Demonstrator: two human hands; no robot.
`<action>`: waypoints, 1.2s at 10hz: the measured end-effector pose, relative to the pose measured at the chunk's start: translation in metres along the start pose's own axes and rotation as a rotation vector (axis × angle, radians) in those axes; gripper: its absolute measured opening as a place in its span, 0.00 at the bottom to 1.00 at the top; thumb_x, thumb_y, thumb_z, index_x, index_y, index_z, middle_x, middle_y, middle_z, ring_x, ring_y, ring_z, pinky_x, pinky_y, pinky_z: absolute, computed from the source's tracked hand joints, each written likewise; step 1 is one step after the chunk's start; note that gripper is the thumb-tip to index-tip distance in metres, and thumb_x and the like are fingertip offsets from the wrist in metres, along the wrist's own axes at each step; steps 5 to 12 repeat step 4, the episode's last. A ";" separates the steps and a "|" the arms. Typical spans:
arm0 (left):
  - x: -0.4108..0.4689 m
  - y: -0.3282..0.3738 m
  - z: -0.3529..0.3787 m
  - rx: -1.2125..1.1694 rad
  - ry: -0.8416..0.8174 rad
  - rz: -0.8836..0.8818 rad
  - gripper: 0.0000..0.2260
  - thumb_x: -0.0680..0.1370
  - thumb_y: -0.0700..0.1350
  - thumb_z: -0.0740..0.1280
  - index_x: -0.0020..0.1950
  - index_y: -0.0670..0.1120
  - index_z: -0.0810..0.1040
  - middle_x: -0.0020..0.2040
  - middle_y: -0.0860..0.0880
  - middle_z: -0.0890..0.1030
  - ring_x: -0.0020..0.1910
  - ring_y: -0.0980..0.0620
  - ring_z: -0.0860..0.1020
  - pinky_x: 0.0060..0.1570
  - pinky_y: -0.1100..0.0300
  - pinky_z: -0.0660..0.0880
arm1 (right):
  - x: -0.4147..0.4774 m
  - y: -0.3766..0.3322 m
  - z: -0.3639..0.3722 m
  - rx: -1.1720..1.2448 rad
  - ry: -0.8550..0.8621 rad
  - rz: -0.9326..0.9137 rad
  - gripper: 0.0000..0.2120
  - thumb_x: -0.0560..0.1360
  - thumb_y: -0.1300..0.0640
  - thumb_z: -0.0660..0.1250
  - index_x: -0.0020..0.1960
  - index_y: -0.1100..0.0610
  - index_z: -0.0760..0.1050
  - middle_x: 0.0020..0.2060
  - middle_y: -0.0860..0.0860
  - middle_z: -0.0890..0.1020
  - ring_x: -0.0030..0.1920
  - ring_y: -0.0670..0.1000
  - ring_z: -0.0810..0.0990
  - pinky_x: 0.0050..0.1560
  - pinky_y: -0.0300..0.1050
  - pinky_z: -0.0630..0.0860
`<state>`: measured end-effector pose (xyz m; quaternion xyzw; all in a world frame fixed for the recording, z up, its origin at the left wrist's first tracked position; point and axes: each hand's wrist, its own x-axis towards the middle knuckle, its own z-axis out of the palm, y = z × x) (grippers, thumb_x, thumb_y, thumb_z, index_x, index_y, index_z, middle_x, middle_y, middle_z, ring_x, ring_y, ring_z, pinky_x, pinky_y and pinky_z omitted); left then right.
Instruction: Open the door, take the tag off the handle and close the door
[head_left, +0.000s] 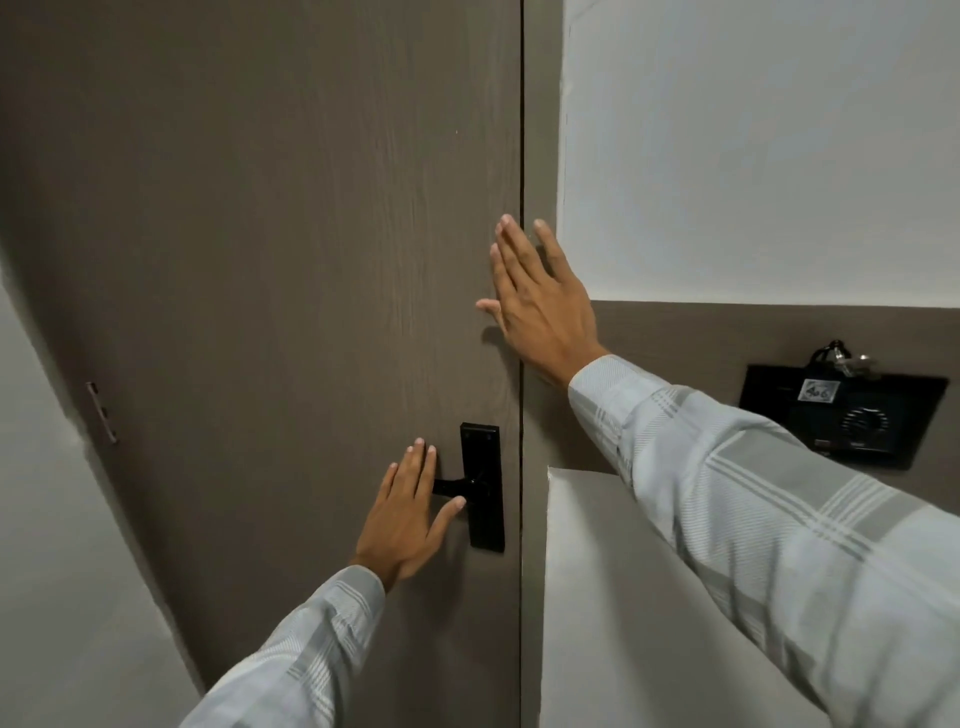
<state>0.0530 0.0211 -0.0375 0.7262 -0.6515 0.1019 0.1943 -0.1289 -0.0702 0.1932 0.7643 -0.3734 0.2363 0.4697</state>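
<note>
A grey-brown wood-grain door (270, 270) fills the left and middle of the view and sits flush in its frame. Its black lever handle (457, 487) is on a tall black plate (483, 488) near the right edge. My left hand (408, 514) lies flat over the lever's left end, fingers spread, thumb under the lever. My right hand (535, 301) rests flat, fingers apart, across the door's edge and the frame. No tag shows on the handle.
A door frame strip (537, 130) runs down the right of the door. On the brown wall band at right hangs a black panel (841, 415) with a dial, a paper label and a key cord. White wall panels lie above and below it. A hinge (101, 413) shows at left.
</note>
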 end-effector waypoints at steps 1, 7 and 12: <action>0.012 0.001 0.002 -0.020 -0.037 -0.017 0.37 0.78 0.65 0.43 0.80 0.44 0.41 0.81 0.45 0.41 0.80 0.51 0.39 0.78 0.55 0.38 | 0.009 -0.001 -0.001 0.024 -0.058 0.022 0.34 0.85 0.41 0.42 0.78 0.66 0.55 0.79 0.63 0.54 0.81 0.58 0.46 0.79 0.58 0.42; 0.031 -0.001 -0.023 0.012 -0.122 0.014 0.36 0.76 0.69 0.37 0.80 0.52 0.43 0.82 0.46 0.45 0.80 0.50 0.42 0.78 0.48 0.38 | 0.021 -0.005 -0.014 -0.143 -0.146 0.042 0.36 0.84 0.39 0.42 0.76 0.67 0.60 0.78 0.62 0.59 0.81 0.59 0.44 0.79 0.58 0.42; 0.031 -0.001 -0.023 0.012 -0.122 0.014 0.36 0.76 0.69 0.37 0.80 0.52 0.43 0.82 0.46 0.45 0.80 0.50 0.42 0.78 0.48 0.38 | 0.021 -0.005 -0.014 -0.143 -0.146 0.042 0.36 0.84 0.39 0.42 0.76 0.67 0.60 0.78 0.62 0.59 0.81 0.59 0.44 0.79 0.58 0.42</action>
